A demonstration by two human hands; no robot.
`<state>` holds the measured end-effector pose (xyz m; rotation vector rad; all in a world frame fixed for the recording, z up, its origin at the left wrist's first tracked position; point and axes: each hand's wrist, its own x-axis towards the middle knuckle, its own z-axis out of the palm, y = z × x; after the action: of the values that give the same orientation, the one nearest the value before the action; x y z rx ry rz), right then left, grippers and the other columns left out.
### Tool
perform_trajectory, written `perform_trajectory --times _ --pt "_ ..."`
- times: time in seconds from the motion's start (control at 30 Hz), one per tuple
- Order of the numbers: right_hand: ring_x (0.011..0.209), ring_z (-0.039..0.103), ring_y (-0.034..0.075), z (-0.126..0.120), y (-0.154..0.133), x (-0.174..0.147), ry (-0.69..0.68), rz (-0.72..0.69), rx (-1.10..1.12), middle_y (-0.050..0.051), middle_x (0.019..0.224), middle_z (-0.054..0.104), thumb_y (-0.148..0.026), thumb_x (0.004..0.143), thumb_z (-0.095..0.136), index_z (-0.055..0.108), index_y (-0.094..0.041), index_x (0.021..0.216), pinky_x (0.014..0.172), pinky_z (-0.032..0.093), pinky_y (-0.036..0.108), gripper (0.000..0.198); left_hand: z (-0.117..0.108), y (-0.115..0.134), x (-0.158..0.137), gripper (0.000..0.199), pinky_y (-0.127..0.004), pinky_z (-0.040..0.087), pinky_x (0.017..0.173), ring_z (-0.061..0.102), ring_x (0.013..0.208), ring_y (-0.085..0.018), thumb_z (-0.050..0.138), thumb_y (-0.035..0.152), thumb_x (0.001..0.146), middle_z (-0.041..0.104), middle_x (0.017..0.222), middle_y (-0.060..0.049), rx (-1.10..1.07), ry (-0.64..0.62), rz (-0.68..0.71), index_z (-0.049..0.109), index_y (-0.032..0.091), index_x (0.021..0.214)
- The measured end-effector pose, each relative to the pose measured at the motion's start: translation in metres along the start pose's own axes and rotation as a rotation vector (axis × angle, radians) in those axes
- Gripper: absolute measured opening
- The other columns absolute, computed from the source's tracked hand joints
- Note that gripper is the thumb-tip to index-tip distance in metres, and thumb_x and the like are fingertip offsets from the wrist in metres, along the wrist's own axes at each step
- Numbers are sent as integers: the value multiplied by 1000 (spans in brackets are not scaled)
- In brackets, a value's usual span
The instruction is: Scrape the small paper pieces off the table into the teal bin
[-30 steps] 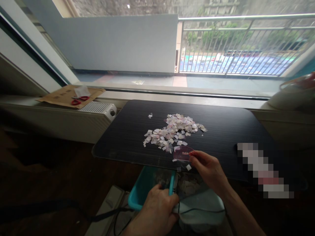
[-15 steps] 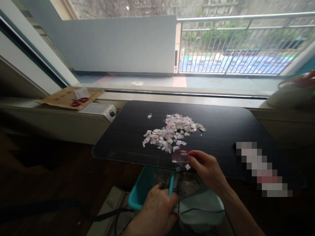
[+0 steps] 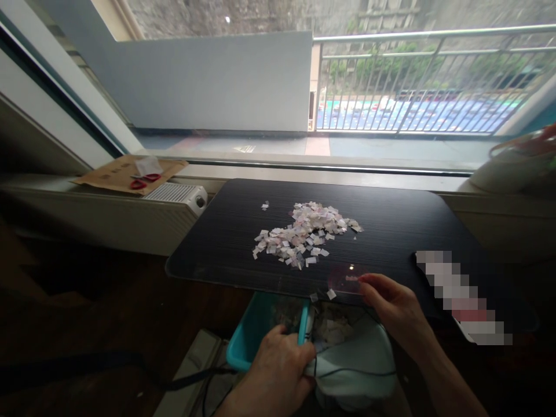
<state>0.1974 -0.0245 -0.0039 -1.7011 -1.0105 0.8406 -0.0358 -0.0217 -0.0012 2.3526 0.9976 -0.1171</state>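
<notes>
My left hand (image 3: pixel 278 370) is closed on the rim of the teal bin (image 3: pixel 256 330), holding it with its white liner (image 3: pixel 360 365) under the near edge of the black table (image 3: pixel 226 243). My right hand (image 3: pixel 393 307) pinches a clear plastic card (image 3: pixel 345 278) flat on the tabletop, just short of that edge.

Risk, in my judgement: the bin mouth sits left of the card, so scraps pushed from this position could miss it and fall to the floor. Two scraps (image 3: pixel 330 294) already lie at the edge.

The paper pile (image 3: pixel 304 234) lies mid-table, apart from the card. One stray bit (image 3: pixel 264 204) lies beyond it. Red scissors (image 3: pixel 141 182) rest on cardboard (image 3: pixel 117 174) on the far sill, clear of the work.
</notes>
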Motion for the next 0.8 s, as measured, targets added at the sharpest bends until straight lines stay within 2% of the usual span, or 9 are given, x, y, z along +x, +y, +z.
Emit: perform_trajectory --times 0.17,0.3,0.47,0.53,0.67,0.8 --pt "60 66 18 -14 4 -12 -8 10 12 3 70 73 -40 70 68 72 -19 79 54 52 24 23 6 1 -3 9 -33 35 89 61 77 -19 62 15 71 65 76 1 2 37 10 58 21 76" --pt "67 68 20 2 6 -13 -10 -27 56 6 76 74 -41 71 67 72 -17 84 59 54 26 28 5 5 -5 6 -33 37 87 61 76 -20 63 17 72 66 76 1 41 49 5 59 21 75" --pt "70 68 21 26 10 -15 -112 -84 48 7 78 75 -44 74 64 72 -16 86 62 53 27 32 7 10 1 4 -33 40 88 63 76 -22 64 23 75 67 76 -2 109 81 12 64 21 78" --pt "70 68 21 27 12 -18 -122 -96 52 8 78 75 -45 75 64 72 -15 87 62 53 28 33 10 12 5 7 -34 40 88 64 77 -23 66 25 74 68 76 -3 131 89 23 65 21 79" --pt "72 69 23 26 12 -20 -5 -155 25 9 80 75 -45 74 64 72 -16 88 65 54 30 34 14 19 7 10 -35 42 86 65 75 -24 67 30 74 68 73 -3 156 104 18 66 21 79" --pt "71 69 22 25 6 -13 -96 -254 -14 6 77 75 -43 74 64 74 -19 82 65 54 29 27 17 20 0 12 -35 43 84 65 75 -24 66 31 74 69 75 -3 191 110 -7 67 21 80"
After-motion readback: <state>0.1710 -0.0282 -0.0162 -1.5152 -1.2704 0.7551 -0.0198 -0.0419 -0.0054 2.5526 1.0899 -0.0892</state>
